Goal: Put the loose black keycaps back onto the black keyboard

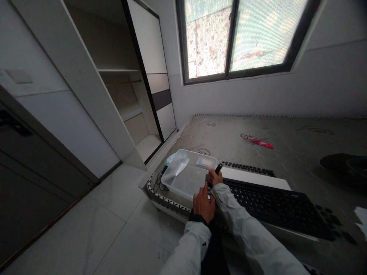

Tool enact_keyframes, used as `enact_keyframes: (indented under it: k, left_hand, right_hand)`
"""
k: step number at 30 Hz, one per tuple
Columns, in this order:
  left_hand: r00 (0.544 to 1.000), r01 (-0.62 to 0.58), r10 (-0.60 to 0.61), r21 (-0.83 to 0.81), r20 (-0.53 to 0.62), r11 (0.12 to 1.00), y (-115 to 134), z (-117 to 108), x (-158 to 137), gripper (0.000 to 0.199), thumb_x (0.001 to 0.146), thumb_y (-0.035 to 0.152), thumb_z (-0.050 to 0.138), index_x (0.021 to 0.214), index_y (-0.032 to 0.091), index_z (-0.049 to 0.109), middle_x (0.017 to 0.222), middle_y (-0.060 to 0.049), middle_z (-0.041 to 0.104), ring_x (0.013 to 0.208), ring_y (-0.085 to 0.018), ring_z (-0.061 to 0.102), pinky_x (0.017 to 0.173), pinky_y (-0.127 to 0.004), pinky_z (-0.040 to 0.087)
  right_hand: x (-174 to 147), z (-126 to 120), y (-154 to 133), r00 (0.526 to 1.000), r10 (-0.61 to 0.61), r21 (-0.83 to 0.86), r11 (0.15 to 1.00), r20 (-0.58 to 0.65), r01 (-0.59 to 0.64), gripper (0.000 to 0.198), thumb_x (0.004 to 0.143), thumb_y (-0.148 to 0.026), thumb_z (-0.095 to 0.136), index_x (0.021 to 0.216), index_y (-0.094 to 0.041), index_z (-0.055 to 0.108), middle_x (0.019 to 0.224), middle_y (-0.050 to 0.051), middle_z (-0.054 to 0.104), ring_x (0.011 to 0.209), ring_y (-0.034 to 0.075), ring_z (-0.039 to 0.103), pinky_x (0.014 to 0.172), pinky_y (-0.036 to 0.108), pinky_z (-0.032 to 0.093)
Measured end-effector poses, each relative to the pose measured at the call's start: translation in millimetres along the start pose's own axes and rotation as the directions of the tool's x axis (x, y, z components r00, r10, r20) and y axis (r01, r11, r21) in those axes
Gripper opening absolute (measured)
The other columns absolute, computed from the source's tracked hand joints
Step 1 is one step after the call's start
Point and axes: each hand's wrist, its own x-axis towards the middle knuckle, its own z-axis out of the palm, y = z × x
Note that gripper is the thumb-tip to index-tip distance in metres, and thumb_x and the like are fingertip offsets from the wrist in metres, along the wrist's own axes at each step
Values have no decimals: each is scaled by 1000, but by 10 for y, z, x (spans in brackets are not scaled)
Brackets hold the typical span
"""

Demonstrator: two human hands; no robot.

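Note:
My left hand (pixel 203 203) rests at the left end of a black keyboard (pixel 275 206), fingers against its edge next to a clear plastic box (pixel 186 176). My right hand (pixel 215 178) sits just above it, closed around a small dark stick-like tool (pixel 219 168) that points up over the box's rim. The keyboard lies across a bare grey mattress (pixel 258 130). A second keyboard (pixel 248 168) lies behind a white board (pixel 252 178). What the left fingers grip is hidden.
Loose black keycaps (pixel 332 220) lie right of the keyboard. A red wrapper (pixel 258 142) lies farther back on the mattress, a dark object (pixel 344 164) at the right edge. An open wardrobe (pixel 126 99) stands left, white tiled floor (pixel 94 225) below, a window (pixel 237 38) behind.

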Motion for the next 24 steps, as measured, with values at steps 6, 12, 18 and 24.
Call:
enact_keyframes:
  k: [6, 12, 18, 24]
  left_hand:
    - [999, -27, 27, -7, -32, 1000, -40, 59, 1, 53, 93, 31, 39, 145, 25, 30, 117, -7, 59, 101, -20, 57, 88, -34, 39]
    - [999, 2, -3, -16, -43, 1000, -14, 66, -2, 51, 93, 31, 41, 143, 25, 33, 118, -7, 59, 102, -20, 57, 90, -35, 38]
    - [999, 0, -1, -16, -52, 1000, -19, 81, 2, 49, 93, 32, 40, 142, 25, 35, 118, -6, 59, 102, -20, 57, 90, -35, 38]
    - [999, -13, 12, -9, -47, 1000, -42, 108, -1, 49, 94, 33, 40, 142, 25, 35, 117, -6, 59, 100, -20, 57, 89, -35, 38]
  right_hand:
    - [59, -32, -74, 998, -56, 106, 993, 5, 55, 53, 67, -48, 68, 50, -25, 24, 33, -11, 21, 26, 4, 17, 27, 21, 14]
    - [37, -52, -155, 996, -38, 111, 993, 75, 29, 54, 73, -54, 63, 48, -24, 26, 32, -10, 22, 28, 5, 16, 30, 23, 20]
    - [6, -26, -218, 992, -39, 58, 998, 117, 33, 55, 71, -61, 65, 47, -24, 32, 36, -6, 33, 35, 9, 32, 41, 26, 35]
    - [-2, -28, -277, 989, -15, 19, 1000, 147, 12, 56, 72, -68, 60, 46, -24, 36, 38, -2, 41, 42, 13, 39, 47, 28, 38]
